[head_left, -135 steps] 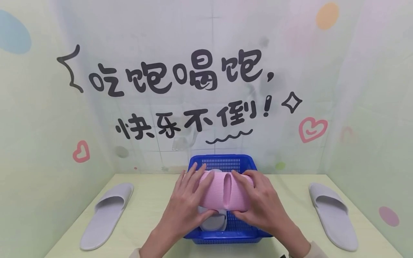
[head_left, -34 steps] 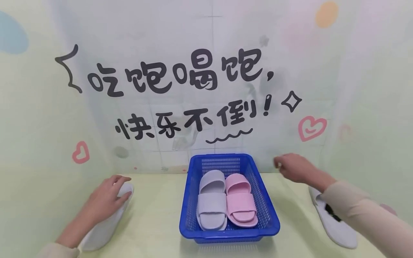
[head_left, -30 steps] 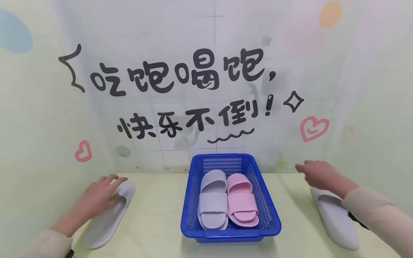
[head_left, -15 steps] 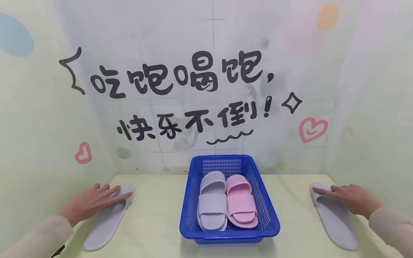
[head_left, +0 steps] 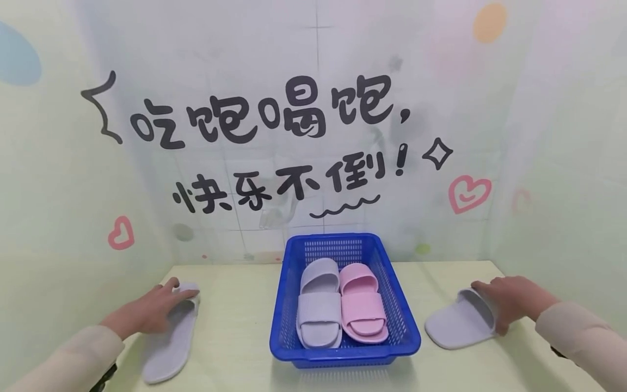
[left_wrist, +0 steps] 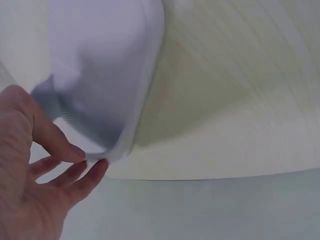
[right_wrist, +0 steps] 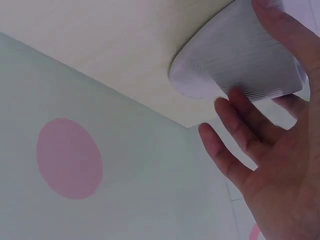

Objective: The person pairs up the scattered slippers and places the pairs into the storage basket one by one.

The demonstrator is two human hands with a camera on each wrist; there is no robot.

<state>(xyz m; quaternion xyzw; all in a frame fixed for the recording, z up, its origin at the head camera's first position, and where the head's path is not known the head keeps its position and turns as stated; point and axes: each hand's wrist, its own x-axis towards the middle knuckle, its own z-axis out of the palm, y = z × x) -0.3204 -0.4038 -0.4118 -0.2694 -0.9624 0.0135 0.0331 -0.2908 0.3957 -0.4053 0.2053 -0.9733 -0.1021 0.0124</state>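
At the left of the head view, my left hand (head_left: pixel 149 310) pinches the strap end of a grey slipper (head_left: pixel 168 356). The left wrist view shows its thumb and fingertips meeting at the slipper's rim (left_wrist: pixel 117 150). Over on the right, my right hand (head_left: pixel 516 296) holds another grey slipper (head_left: pixel 455 329) by its strap, with the sole's bare end toward the basket. Seen from the right wrist, the thumb lies over the ribbed strap (right_wrist: pixel 255 55) and some fingers spread beside it. Part of each strap is hidden by the hand.
Between the hands stands a blue perforated basket (head_left: pixel 345 355). A grey ribbed slipper (head_left: pixel 318 307) and a smaller-looking pink one (head_left: pixel 363 306) lie side by side in it. Patterned walls enclose the pale tabletop (head_left: pixel 235 326) at the back and sides.
The pink slipper went from both hands into the basket. Both hands then moved outward to the grey slippers. The right slipper has turned toward the basket; the left one has turned slightly.
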